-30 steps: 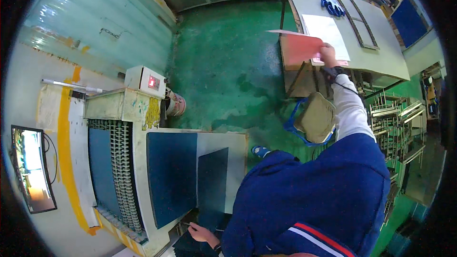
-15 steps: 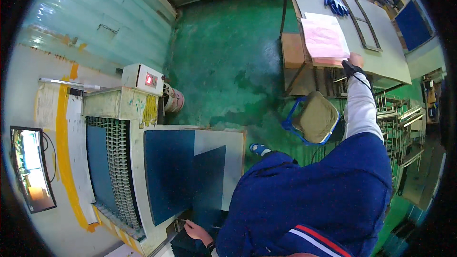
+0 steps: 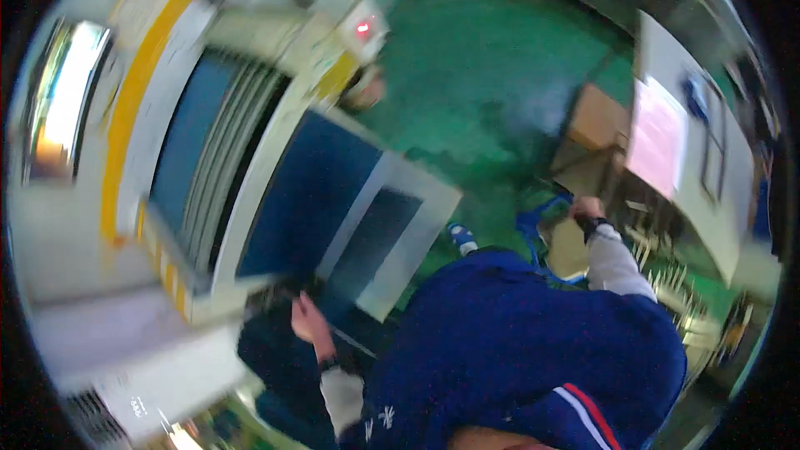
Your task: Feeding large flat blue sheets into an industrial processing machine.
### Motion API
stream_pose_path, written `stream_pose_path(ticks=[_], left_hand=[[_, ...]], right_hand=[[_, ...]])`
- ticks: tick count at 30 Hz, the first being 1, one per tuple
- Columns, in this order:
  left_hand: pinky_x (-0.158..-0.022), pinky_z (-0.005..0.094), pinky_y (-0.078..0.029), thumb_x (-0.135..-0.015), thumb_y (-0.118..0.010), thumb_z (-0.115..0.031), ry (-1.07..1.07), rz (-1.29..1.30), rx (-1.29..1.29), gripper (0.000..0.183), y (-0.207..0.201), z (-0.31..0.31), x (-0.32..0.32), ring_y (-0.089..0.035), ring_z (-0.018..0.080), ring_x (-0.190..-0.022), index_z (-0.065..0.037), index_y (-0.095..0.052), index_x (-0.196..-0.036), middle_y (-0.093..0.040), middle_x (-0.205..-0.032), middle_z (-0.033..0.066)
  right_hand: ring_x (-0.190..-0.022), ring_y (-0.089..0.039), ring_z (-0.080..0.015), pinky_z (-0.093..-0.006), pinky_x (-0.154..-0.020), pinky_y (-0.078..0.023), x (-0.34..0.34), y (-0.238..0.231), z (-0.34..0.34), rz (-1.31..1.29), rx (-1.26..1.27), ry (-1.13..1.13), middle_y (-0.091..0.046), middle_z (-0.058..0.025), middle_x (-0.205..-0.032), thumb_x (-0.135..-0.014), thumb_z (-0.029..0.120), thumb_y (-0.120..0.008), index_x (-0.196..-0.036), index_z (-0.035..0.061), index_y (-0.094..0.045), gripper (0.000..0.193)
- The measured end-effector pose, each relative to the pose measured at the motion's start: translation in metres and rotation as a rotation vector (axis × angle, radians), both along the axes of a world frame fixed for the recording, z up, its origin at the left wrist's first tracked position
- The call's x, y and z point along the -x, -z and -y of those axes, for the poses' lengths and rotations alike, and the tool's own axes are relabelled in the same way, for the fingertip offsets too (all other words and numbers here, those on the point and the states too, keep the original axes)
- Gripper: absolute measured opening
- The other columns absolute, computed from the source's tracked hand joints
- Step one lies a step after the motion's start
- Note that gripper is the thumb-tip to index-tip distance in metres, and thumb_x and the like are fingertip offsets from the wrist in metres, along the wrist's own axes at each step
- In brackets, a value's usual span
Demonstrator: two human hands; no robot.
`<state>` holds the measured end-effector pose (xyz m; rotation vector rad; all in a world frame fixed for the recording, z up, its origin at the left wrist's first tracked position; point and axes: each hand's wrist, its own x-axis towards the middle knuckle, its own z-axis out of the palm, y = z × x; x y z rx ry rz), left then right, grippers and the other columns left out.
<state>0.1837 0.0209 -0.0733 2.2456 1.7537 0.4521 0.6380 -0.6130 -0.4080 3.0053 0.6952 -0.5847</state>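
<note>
Left-hand fingers (image 3: 300, 308): curled; blur hides any grip.
Large dark-blue rectangular panel (image 3: 312, 187): left, just beyond left-hand fingers.
Right-hand fingers (image 3: 581, 207): bent inward, grip unclear, near blue-framed, tan-seated stool (image 3: 568, 252).
Pink paper sheet (image 3: 657, 137): far right, on pale-topped table (image 3: 712, 221).

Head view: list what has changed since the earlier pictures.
The right hand let go of the pink sheet, now lying on the table, and drew back toward the body. The view swung leftward. The left hand stays near the large dark blue panel, which remains in place.
</note>
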Motion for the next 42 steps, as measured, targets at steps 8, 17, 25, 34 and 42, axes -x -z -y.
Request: stream_pose_path(ticks=[8, 17, 25, 34, 42], left_hand=[[-0.056, 0.0484, -0.042, -0.088, -0.059, -0.03, 0.058, -0.036, -0.294, 0.038, 0.02, -0.009, 0.032, -0.057, 0.0385, -0.06, -0.004, -0.054, -0.06, -0.057, -0.062, 0.0168], [-0.061, 0.0477, -0.041, -0.084, -0.062, -0.029, 0.016, -0.019, -0.29, 0.034, 0.022, 0.017, 0.044, -0.058, 0.0341, -0.061, -0.008, -0.055, -0.058, -0.058, -0.059, 0.0115], [-0.066, 0.0464, -0.041, -0.085, -0.061, -0.03, 0.074, 0.039, -0.281, 0.032, 0.02, 0.031, 0.057, -0.058, 0.0335, -0.068, -0.008, -0.057, -0.061, -0.059, -0.065, 0.012], [-0.07, 0.0426, -0.041, -0.085, -0.063, -0.031, 0.138, 0.173, -0.321, 0.033, 0.022, 0.03, 0.065, -0.058, 0.0296, -0.07, -0.01, -0.056, -0.06, -0.058, -0.064, 0.0073], [-0.075, 0.0428, -0.042, -0.087, -0.062, -0.034, 0.327, 0.275, -0.29, 0.027, 0.017, 0.02, 0.084, -0.057, 0.0283, -0.081, -0.01, -0.058, -0.074, -0.059, -0.077, 0.0078]], right_hand=[[-0.068, -0.06, -0.0121, -0.028, -0.061, -0.048, 0.078, -0.235, -0.418, -0.673, -0.936, -0.155, -0.063, -0.0052, -0.077, -0.085, 0.012, -0.067, -0.1, -0.0001, -0.063, 0.019], [-0.09, -0.061, -0.0329, -0.0408, -0.077, -0.05, 0.214, -0.381, -0.536, -0.512, -1.007, -1.157, -0.064, -0.0139, -0.094, -0.077, 0.02, -0.073, -0.102, 0.0056, -0.065, 0.03], [-0.089, -0.06, -0.0364, -0.0462, -0.075, -0.049, 0.296, -0.346, -0.558, -0.464, -0.859, -1.338, -0.062, -0.0142, -0.093, -0.075, 0.026, -0.073, -0.099, 0.0069, -0.063, 0.032], [-0.084, -0.063, -0.0371, -0.047, -0.074, -0.049, 0.328, -0.317, -0.569, -0.194, -0.427, -1.363, -0.065, -0.015, -0.09, -0.083, 0.026, -0.065, -0.092, 0.0055, -0.066, 0.022], [-0.088, -0.064, -0.0352, -0.0458, -0.074, -0.05, 0.332, -0.324, -0.59, -0.148, -0.319, -1.351, -0.067, -0.0139, -0.093, -0.083, 0.027, -0.066, -0.091, 0.0077, -0.067, 0.02]])
